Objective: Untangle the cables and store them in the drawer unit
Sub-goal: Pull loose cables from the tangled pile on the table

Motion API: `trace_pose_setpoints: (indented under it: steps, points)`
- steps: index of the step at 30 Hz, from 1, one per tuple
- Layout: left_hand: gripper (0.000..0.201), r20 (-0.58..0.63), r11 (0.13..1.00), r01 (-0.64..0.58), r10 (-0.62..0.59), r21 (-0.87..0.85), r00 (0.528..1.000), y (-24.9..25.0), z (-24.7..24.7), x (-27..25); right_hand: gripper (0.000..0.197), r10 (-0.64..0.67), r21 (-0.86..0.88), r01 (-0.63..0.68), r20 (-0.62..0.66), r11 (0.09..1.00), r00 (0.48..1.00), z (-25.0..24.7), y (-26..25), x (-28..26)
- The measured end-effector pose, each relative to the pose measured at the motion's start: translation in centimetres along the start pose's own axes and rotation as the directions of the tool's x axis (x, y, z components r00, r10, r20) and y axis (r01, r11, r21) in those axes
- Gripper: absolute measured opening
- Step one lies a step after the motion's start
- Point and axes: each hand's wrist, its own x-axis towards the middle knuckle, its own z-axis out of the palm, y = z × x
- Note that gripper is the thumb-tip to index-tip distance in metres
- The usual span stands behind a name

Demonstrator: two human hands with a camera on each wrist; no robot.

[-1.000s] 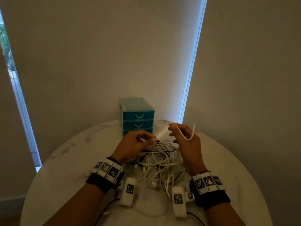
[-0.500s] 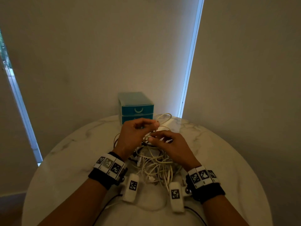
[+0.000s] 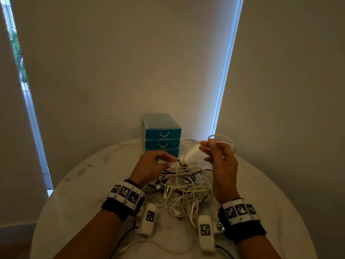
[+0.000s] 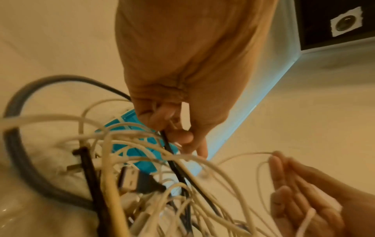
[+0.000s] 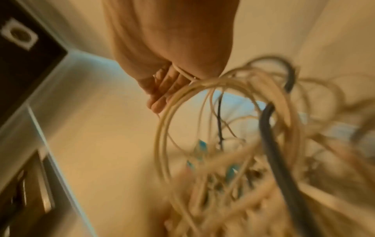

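Note:
A tangle of mostly white cables lies on the round marble table between my hands. My left hand rests on its far side and pinches strands there; in the left wrist view the left hand grips a thin black cable. My right hand is raised to the right of the pile and holds a thin white cable that loops over its fingers. The right wrist view is blurred. The teal drawer unit stands behind the pile with its three drawers pushed in.
A loose white cable lies near the table's front edge. Something white and blurred sits right of the drawer unit. Blinds and a bright window strip rise close behind the table. A thick grey cable arcs through the tangle.
My right hand has lifted off the top of the tangle, up and to the right, drawing a white cable loop with it. The left hand has stayed on the pile.

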Motion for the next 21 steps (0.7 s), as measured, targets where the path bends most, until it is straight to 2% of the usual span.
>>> trace_pose_setpoints:
  steps: [3,6,8,9,11,14,15,17,18,21]
  points:
    - [0.033,-0.02,0.999,-0.026,0.027,0.043,0.999,-0.2,-0.3,0.2,0.025,0.064,0.009,-0.065,0.07,0.998,0.995,0.0,-0.4,0.0]
    - [0.049,0.105,0.996,-0.078,0.082,-0.046,0.991,1.6,0.4,-0.3,0.022,0.106,-0.029,-0.103,0.123,0.994,0.987,0.3,-0.2,-0.7]
    - [0.044,0.139,0.995,-0.096,0.097,-0.016,0.985,2.8,1.1,-0.7,0.023,0.101,0.023,-0.104,0.125,0.994,0.987,0.2,-0.4,-0.7]
    - [0.038,0.119,0.995,-0.104,0.103,-0.001,0.988,3.0,1.3,-0.8,0.023,0.103,0.049,-0.111,0.134,0.993,0.986,0.1,-0.6,-0.6]
    - [0.022,0.042,0.992,-0.115,0.117,-0.044,0.992,3.1,1.2,-0.7,0.023,0.102,0.031,-0.109,0.177,0.994,0.979,0.1,-1.0,-0.6]
    - [0.021,-0.118,0.989,-0.091,0.077,-0.121,0.99,2.8,0.6,-0.5,0.022,0.078,-0.16,-0.035,0.271,0.986,0.959,-0.4,-1.0,-0.5]
    - [0.022,-0.201,0.983,-0.08,0.046,-0.163,0.978,2.6,0.2,-0.3,0.02,0.083,-0.237,-0.009,0.306,0.971,0.948,-0.8,-0.9,-0.3]
    - [0.023,-0.378,0.963,-0.071,-0.034,-0.26,0.925,2.3,-0.5,0.1,0.016,0.118,-0.364,0.026,0.368,0.931,0.922,-1.7,-1.0,0.1]
    - [0.024,-0.428,0.946,-0.077,-0.069,-0.315,0.901,2.2,-0.8,0.4,0.015,0.137,-0.403,0.038,0.396,0.915,0.908,-2.1,-1.0,0.3]
    - [0.019,-0.458,0.874,-0.097,-0.153,-0.477,0.875,2.0,-1.5,0.9,0.021,0.18,-0.418,0.058,0.508,0.907,0.842,-3.0,-1.2,0.4]
